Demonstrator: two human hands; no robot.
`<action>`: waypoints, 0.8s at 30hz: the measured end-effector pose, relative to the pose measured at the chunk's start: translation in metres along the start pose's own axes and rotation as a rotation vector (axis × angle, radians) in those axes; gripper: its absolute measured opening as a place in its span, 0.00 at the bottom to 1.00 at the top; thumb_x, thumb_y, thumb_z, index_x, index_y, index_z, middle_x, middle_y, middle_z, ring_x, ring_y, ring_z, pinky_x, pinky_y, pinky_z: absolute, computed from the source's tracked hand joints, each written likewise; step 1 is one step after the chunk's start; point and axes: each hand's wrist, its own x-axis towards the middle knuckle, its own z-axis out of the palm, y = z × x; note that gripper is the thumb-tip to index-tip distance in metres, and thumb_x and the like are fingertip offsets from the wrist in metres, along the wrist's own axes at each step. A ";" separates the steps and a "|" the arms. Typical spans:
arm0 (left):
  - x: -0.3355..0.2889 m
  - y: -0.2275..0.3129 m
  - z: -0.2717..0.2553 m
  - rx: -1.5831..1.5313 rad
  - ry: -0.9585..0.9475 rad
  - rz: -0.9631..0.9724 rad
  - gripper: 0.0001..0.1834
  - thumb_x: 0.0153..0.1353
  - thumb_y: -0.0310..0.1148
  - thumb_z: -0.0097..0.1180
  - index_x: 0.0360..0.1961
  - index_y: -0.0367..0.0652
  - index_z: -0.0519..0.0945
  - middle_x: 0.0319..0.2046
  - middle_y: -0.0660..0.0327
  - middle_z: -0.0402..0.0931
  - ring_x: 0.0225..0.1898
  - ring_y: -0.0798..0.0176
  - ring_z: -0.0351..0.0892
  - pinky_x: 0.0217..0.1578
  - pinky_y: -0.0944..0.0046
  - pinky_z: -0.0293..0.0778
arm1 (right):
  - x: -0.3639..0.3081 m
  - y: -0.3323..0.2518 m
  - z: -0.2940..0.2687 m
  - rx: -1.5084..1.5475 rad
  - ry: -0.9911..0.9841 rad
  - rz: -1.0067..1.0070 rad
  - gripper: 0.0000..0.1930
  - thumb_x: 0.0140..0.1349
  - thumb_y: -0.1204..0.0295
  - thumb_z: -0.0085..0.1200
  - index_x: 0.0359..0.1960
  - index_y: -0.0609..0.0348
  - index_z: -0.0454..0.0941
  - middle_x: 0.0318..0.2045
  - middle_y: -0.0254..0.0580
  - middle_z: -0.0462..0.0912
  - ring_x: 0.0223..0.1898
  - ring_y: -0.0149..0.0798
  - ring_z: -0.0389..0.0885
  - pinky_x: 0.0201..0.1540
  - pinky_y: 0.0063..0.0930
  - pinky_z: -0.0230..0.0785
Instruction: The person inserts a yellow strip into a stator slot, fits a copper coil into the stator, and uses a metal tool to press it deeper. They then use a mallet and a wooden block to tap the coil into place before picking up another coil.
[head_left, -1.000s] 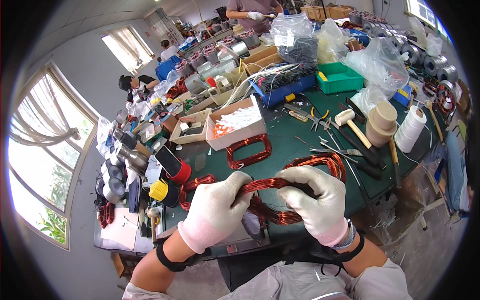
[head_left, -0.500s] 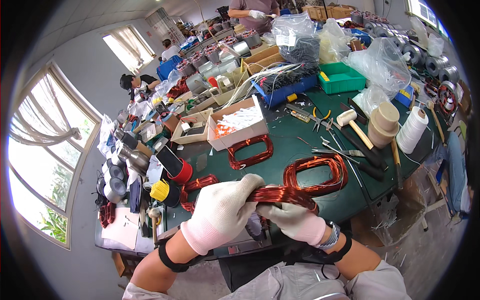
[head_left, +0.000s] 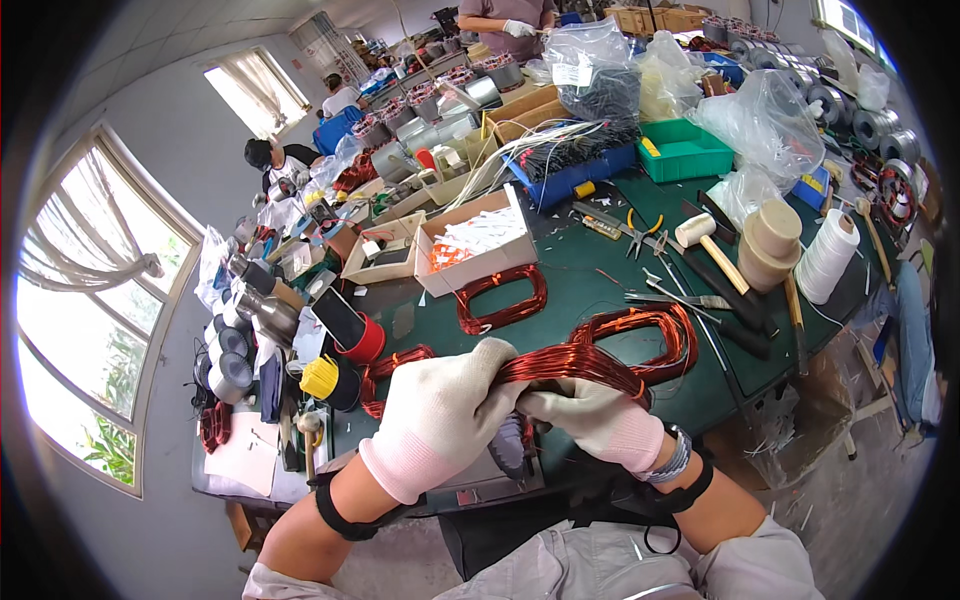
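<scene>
Coil (head_left: 585,366) held above desk (head_left: 568,240). Copper-red, glossy; fine wires bundled, arched, right end curved down. Left hand (head_left: 430,410): fingers clamped on coil. Right hand (head_left: 595,425): fingers partly hidden beneath, closure cannot be told.

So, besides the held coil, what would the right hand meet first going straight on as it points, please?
The right hand would likely meet the left hand, though depth is unclear.
</scene>
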 end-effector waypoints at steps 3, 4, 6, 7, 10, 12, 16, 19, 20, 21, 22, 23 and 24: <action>-0.002 -0.003 0.000 -0.002 -0.012 0.047 0.13 0.62 0.25 0.62 0.47 0.41 0.77 0.28 0.49 0.82 0.31 0.46 0.86 0.31 0.52 0.78 | 0.002 0.004 0.006 -0.024 -0.047 0.040 0.14 0.77 0.65 0.52 0.58 0.57 0.80 0.44 0.40 0.86 0.44 0.36 0.82 0.51 0.34 0.73; -0.002 -0.004 0.001 -0.003 -0.011 0.049 0.13 0.62 0.25 0.62 0.47 0.41 0.77 0.28 0.49 0.82 0.31 0.46 0.86 0.31 0.52 0.78 | 0.003 0.010 0.009 -0.031 -0.011 -0.067 0.16 0.77 0.62 0.53 0.58 0.57 0.80 0.41 0.36 0.85 0.41 0.33 0.81 0.48 0.32 0.74; -0.004 -0.007 0.002 -0.058 0.027 0.130 0.15 0.62 0.25 0.61 0.50 0.41 0.76 0.30 0.51 0.82 0.32 0.44 0.86 0.31 0.51 0.78 | 0.005 0.013 0.010 -0.022 -0.034 -0.175 0.20 0.78 0.54 0.54 0.58 0.57 0.80 0.40 0.35 0.85 0.40 0.32 0.81 0.48 0.30 0.74; -0.004 -0.008 0.002 -0.057 0.027 0.129 0.15 0.62 0.25 0.61 0.50 0.41 0.76 0.30 0.51 0.82 0.32 0.44 0.86 0.31 0.51 0.78 | 0.005 0.012 0.010 -0.021 -0.035 -0.175 0.20 0.78 0.54 0.54 0.58 0.57 0.80 0.40 0.35 0.85 0.40 0.32 0.81 0.48 0.30 0.74; -0.006 -0.008 0.000 -0.087 0.010 0.144 0.16 0.62 0.25 0.60 0.51 0.42 0.75 0.30 0.52 0.82 0.32 0.44 0.85 0.31 0.51 0.78 | 0.004 0.007 0.009 -0.041 -0.109 -0.141 0.21 0.78 0.53 0.54 0.57 0.58 0.81 0.41 0.35 0.85 0.41 0.31 0.81 0.49 0.29 0.75; -0.007 -0.005 -0.002 -0.084 -0.028 0.096 0.15 0.60 0.18 0.58 0.49 0.35 0.80 0.31 0.48 0.83 0.33 0.44 0.86 0.34 0.55 0.80 | 0.005 0.001 0.002 0.113 -0.310 0.112 0.18 0.80 0.60 0.49 0.62 0.60 0.75 0.45 0.31 0.80 0.45 0.27 0.77 0.52 0.27 0.71; -0.004 -0.003 -0.004 -0.038 -0.050 0.071 0.13 0.61 0.19 0.61 0.48 0.35 0.81 0.31 0.48 0.83 0.32 0.46 0.86 0.34 0.56 0.80 | 0.006 0.005 0.002 0.178 -0.332 0.137 0.18 0.81 0.60 0.48 0.60 0.61 0.75 0.42 0.27 0.77 0.41 0.23 0.72 0.49 0.22 0.70; -0.004 -0.002 -0.003 -0.070 -0.053 0.029 0.13 0.62 0.21 0.63 0.48 0.36 0.82 0.31 0.48 0.83 0.31 0.49 0.86 0.34 0.59 0.79 | 0.005 0.006 0.005 0.270 -0.328 0.171 0.17 0.81 0.62 0.48 0.58 0.61 0.76 0.41 0.26 0.76 0.40 0.23 0.72 0.48 0.22 0.69; -0.003 -0.003 -0.002 -0.144 -0.056 0.018 0.13 0.62 0.20 0.62 0.49 0.36 0.82 0.31 0.48 0.83 0.31 0.50 0.85 0.34 0.60 0.79 | 0.004 0.006 0.006 0.276 -0.308 0.194 0.16 0.81 0.63 0.48 0.58 0.62 0.76 0.41 0.26 0.77 0.41 0.23 0.72 0.48 0.22 0.69; -0.003 -0.004 -0.002 -0.218 -0.059 0.008 0.13 0.62 0.20 0.62 0.49 0.37 0.82 0.31 0.48 0.82 0.31 0.50 0.85 0.34 0.60 0.79 | 0.004 0.006 0.006 0.281 -0.286 0.218 0.15 0.80 0.65 0.48 0.58 0.62 0.77 0.41 0.26 0.77 0.41 0.23 0.72 0.48 0.21 0.69; -0.002 -0.004 -0.002 -0.218 -0.060 0.009 0.13 0.62 0.20 0.62 0.49 0.37 0.82 0.31 0.48 0.82 0.31 0.50 0.85 0.34 0.60 0.79 | 0.003 0.005 0.005 0.282 -0.285 0.218 0.15 0.80 0.65 0.48 0.58 0.62 0.77 0.41 0.26 0.77 0.41 0.23 0.72 0.48 0.21 0.69; -0.004 -0.003 -0.004 -0.281 -0.078 -0.026 0.14 0.63 0.20 0.61 0.50 0.36 0.81 0.31 0.48 0.82 0.31 0.50 0.85 0.34 0.60 0.78 | 0.002 0.003 0.005 0.264 -0.263 0.194 0.16 0.78 0.64 0.53 0.58 0.61 0.79 0.42 0.28 0.80 0.40 0.22 0.75 0.46 0.21 0.71; -0.005 -0.003 -0.005 -0.344 -0.096 -0.061 0.15 0.63 0.20 0.61 0.51 0.36 0.81 0.31 0.48 0.82 0.31 0.51 0.85 0.34 0.61 0.78 | 0.000 0.002 0.005 0.247 -0.241 0.170 0.17 0.76 0.64 0.57 0.59 0.60 0.82 0.42 0.29 0.83 0.40 0.22 0.78 0.44 0.21 0.74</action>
